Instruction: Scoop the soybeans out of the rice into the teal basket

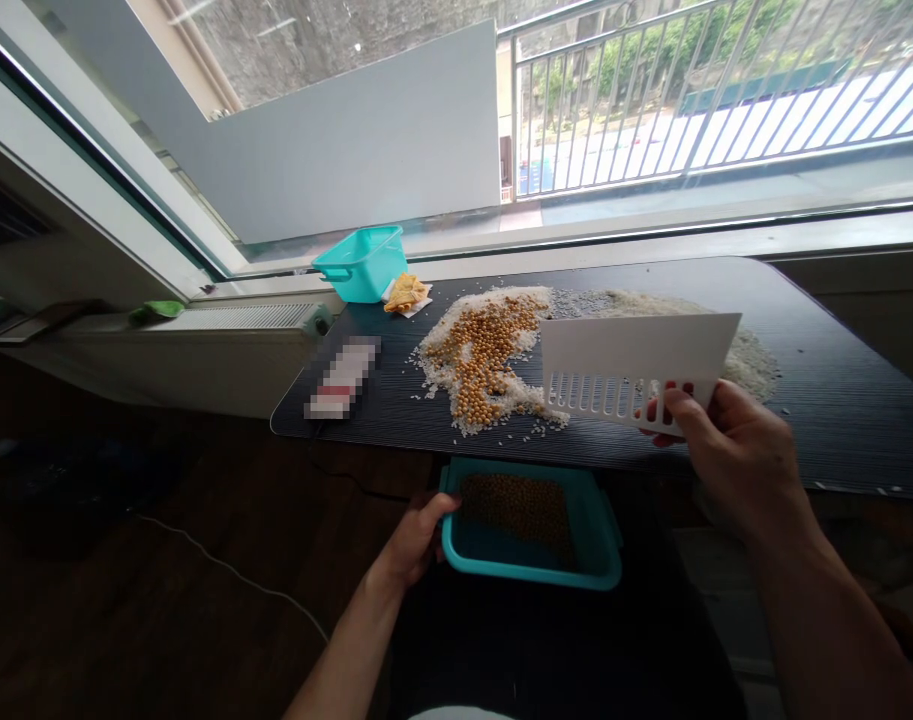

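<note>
My right hand (730, 450) grips a white slotted scraper card (636, 365) by its lower right corner, its slotted edge resting on the black table (838, 390) beside a pile of soybeans (486, 350) mixed with white rice (651, 302). My left hand (418, 535) holds the left rim of a teal basin (602, 570) below the table's front edge. The basin contains soybeans (520, 505).
A second teal basket (360, 262) and a yellow cloth (405, 292) sit at the table's far left corner. A blurred flat object (343, 378) lies on the left of the table. A white cable (223, 570) runs over the dark floor. The window sill lies behind.
</note>
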Demonstrator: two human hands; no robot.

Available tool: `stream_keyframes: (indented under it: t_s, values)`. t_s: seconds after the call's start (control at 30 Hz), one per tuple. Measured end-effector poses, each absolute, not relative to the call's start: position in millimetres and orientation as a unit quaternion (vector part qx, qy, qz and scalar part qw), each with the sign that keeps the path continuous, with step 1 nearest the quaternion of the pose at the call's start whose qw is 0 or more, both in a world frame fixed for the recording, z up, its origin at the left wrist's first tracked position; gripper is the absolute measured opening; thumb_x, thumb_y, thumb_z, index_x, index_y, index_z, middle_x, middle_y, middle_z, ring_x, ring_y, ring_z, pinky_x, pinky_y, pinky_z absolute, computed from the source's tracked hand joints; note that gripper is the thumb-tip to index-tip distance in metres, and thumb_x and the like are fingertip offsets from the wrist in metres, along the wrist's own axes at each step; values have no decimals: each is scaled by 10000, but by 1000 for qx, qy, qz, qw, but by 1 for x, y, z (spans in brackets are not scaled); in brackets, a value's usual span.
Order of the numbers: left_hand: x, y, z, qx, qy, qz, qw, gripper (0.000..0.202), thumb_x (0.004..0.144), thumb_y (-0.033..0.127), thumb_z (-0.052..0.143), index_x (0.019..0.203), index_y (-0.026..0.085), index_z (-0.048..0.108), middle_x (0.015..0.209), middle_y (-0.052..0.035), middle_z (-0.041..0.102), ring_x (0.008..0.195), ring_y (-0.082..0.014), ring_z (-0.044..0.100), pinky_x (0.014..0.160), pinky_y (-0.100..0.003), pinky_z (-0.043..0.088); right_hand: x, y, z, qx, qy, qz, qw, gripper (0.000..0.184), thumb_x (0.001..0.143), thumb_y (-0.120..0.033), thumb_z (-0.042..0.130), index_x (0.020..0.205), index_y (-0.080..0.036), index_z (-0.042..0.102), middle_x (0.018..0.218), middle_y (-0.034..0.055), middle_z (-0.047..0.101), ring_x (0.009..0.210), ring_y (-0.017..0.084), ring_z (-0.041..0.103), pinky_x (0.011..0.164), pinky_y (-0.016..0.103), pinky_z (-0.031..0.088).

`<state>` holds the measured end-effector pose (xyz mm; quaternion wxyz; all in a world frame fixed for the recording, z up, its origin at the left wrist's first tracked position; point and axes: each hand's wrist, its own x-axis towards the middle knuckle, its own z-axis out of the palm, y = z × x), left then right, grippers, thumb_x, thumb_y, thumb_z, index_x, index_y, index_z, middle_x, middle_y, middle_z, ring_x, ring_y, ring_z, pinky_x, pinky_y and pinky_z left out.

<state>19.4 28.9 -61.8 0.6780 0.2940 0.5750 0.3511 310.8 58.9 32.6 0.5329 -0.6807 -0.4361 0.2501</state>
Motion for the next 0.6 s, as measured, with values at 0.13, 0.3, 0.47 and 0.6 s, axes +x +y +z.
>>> stream_keyframes:
  t_s: [0.13, 0.3, 0.47, 0.6]
  values:
    - [19, 28, -62, 302, 574, 350, 676, 295, 612, 416, 664, 542, 162, 531, 384, 59, 426, 319, -67, 356, 326, -210, 225, 302, 58, 38, -662, -436, 274, 544, 190, 742, -381, 600, 757, -193, 619, 648, -14, 645, 556, 121, 610, 470, 212, 538]
    - [18, 27, -63, 302, 573, 351, 677, 301, 615, 418, 662, 533, 163, 523, 381, 60, 422, 315, -66, 351, 324, -212, 218, 303, 57, 38, -660, -442, 272, 544, 209, 747, -399, 597, 756, -192, 617, 659, -16, 644, 538, 122, 611, 486, 239, 551]
    - [18, 28, -63, 296, 569, 353, 681, 293, 614, 415, 668, 554, 158, 541, 396, 53, 441, 326, -72, 374, 328, -214, 236, 306, 57, 34, -668, -439, 267, 539, 192, 740, -393, 604, 764, -203, 621, 669, -9, 651, 540, 144, 612, 494, 275, 558]
    - [19, 28, -61, 295, 563, 358, 684, 294, 604, 404, 673, 529, 165, 519, 375, 63, 411, 312, -65, 347, 319, -213, 207, 298, 58, 36, -657, -447, 281, 538, 186, 742, -387, 598, 754, -202, 610, 658, -9, 650, 561, 140, 613, 499, 262, 559]
